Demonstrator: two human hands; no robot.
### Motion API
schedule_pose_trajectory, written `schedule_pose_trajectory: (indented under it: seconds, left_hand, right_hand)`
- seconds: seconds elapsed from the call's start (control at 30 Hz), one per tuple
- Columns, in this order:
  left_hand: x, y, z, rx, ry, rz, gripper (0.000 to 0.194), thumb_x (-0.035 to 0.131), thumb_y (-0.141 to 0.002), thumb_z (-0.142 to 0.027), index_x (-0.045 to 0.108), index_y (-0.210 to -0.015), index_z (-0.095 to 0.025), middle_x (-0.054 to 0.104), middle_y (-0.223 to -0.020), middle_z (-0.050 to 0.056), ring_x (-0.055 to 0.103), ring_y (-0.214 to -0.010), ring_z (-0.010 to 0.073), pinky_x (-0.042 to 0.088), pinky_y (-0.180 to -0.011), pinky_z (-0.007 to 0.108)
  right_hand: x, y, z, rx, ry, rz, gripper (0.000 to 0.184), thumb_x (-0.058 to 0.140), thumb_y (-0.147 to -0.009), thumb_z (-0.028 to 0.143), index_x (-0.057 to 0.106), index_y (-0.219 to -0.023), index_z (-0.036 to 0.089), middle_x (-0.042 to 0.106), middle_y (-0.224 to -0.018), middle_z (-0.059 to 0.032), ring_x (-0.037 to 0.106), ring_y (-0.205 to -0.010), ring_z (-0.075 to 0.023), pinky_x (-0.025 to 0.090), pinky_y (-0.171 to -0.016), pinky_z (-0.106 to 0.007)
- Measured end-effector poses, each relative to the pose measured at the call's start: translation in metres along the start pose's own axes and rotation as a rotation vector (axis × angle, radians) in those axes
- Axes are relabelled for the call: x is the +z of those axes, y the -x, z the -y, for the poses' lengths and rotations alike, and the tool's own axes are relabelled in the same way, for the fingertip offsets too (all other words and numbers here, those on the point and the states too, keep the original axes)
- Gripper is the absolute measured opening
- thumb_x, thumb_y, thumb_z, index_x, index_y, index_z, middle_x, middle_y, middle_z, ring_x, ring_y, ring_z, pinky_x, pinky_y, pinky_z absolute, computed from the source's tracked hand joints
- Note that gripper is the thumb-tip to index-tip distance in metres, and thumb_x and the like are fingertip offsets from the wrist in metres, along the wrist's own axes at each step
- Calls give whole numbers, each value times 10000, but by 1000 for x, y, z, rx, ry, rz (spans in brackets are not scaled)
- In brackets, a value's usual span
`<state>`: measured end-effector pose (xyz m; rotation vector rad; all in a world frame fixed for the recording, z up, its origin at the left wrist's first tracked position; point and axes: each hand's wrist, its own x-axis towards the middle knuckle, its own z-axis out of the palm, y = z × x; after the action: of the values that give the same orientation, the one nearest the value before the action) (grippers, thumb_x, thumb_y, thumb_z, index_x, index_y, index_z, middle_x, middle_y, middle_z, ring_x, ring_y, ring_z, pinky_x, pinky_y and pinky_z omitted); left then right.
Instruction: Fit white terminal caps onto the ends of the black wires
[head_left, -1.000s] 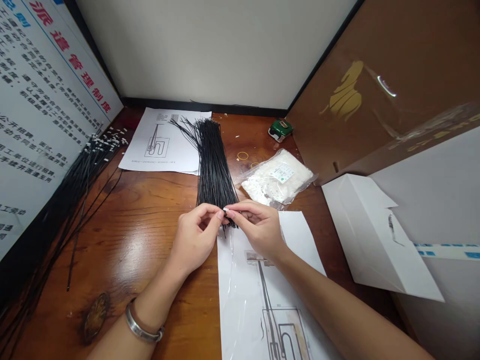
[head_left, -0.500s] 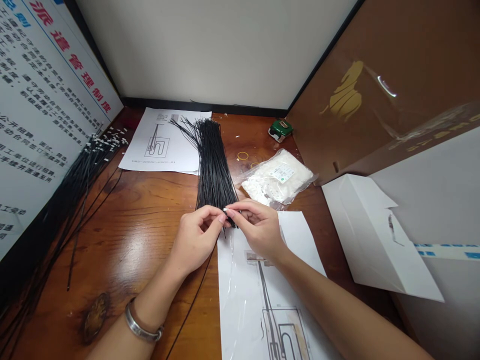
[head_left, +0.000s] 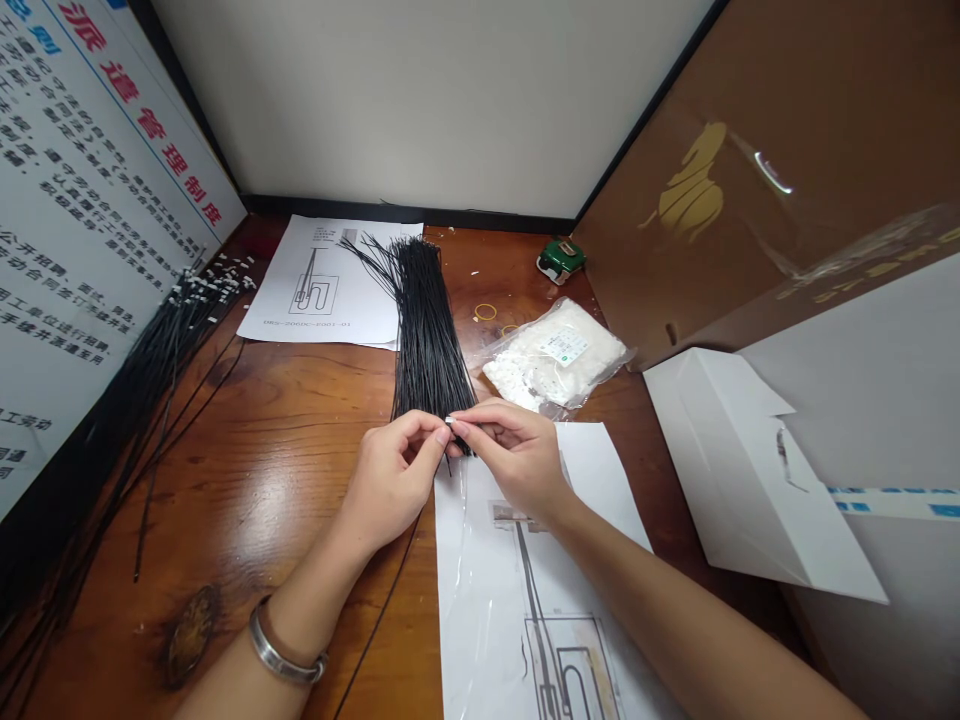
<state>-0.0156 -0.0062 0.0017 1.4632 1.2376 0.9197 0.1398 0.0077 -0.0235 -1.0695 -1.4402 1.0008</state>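
Between my two hands, fingertip to fingertip, is a small white connector [head_left: 449, 421]. My right hand [head_left: 517, 450] pinches it between thumb and forefinger. My left hand [head_left: 394, 470] is closed in a pinch on a thin black wire [head_left: 382, 610], which trails down from under it toward the near edge of the view. Where the wire meets the connector is mostly hidden by my fingertips. Just beyond my hands lies a thick bundle of black wires [head_left: 424, 330]; its near ends pass behind my fingers.
At the left lie more black wires [head_left: 150, 350] with white ends. A plastic bag of white pieces [head_left: 559, 350], a green tape measure [head_left: 561, 260] and rubber bands [head_left: 485, 312] sit beyond my right hand. Printed drawings [head_left: 480, 600] lie below and behind. A white carton flap [head_left: 750, 480] juts in at right.
The black wire trailing below my left hand has come into view since a second ago. My left hand has dipped very slightly; my right hand stays almost still.
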Motion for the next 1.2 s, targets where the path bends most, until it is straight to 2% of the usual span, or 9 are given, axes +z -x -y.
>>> schedule_pose_trajectory:
  seconds: [0.33, 0.53, 0.7, 0.8, 0.87, 0.93, 1.03, 1.1, 1.2]
  left_hand:
    - [1, 1, 3, 15, -5, -20, 206, 516, -890, -291, 619, -781, -149, 696, -747, 47, 615, -646, 137, 467, -581, 221]
    - [3, 2, 4, 16, 90, -114, 188, 565, -861, -293, 664, -809, -142, 705, -692, 45, 589, -529, 114, 490, -533, 220]
    - [3, 4, 1, -4, 153, -93, 150, 617, -807, -245, 689, -883, -138, 735, -716, 58, 635, -553, 128, 534, -564, 233]
    - [3, 3, -2, -46, 194, -90, 168, 632, -781, -238, 689, -898, -131, 746, -758, 73, 636, -541, 125, 542, -550, 236]
    - [1, 0, -4, -80, 216, -93, 210, 629, -788, -265, 684, -934, -124, 748, -823, 93, 623, -530, 118, 539, -520, 236]
    - [-6, -3, -7, -115, 220, -105, 259, 620, -793, -272, 671, -995, -120, 741, -916, 115, 613, -544, 115, 530, -489, 232]
    - [-28, -6, -13, -146, 169, -175, 307, 611, -783, -251, 654, -1060, -123, 720, -1021, 132, 606, -576, 119, 498, -450, 219]
    - [-50, -7, -19, -140, 59, -237, 332, 614, -770, -235, 659, -1084, -136, 715, -1048, 126, 614, -610, 129, 481, -456, 215]
    - [-92, -11, -31, -149, -250, -299, 345, 572, -790, -196, 661, -1120, -148, 723, -1024, 87, 634, -677, 144, 512, -570, 243]
  right_hand:
    - [-1, 0, -1, 2, 20, 20, 60, 675, -789, 233, 725, -799, 200, 654, -719, -26, 563, -557, -113, 493, -505, -278]
    - [0, 1, 0, 9, 38, -73, 74, 678, -784, 270, 719, -802, 211, 658, -728, -22, 553, -550, -110, 468, -498, -276]
    - [2, 3, 0, 71, -73, -136, 83, 685, -768, 294, 702, -799, 219, 659, -738, -20, 538, -533, -106, 437, -476, -266]
    - [-2, -3, 11, 128, -192, -115, 151, 656, -773, 357, 682, -840, 223, 570, -629, 16, 454, -477, -86, 376, -434, -242]
    - [-13, -12, 25, 143, -210, -191, 193, 624, -780, 393, 669, -832, 213, 437, -540, 53, 332, -416, -64, 291, -393, -229]
    - [-30, -23, 39, 178, -71, -281, 170, 638, -767, 372, 661, -797, 206, 379, -502, 66, 299, -404, -66, 252, -385, -230]
    - [-62, -36, 53, 202, 422, -317, 99, 650, -744, 297, 674, -706, 209, 334, -449, 67, 323, -407, -89, 267, -411, -249]
    - [-81, -40, 54, 278, 751, -223, 108, 625, -748, 257, 697, -683, 210, 358, -429, 56, 359, -426, -107, 301, -453, -264]
    - [-93, -40, 45, 409, 998, 11, 191, 577, -774, 240, 755, -843, 234, 545, -478, 19, 500, -495, -154, 364, -512, -279]
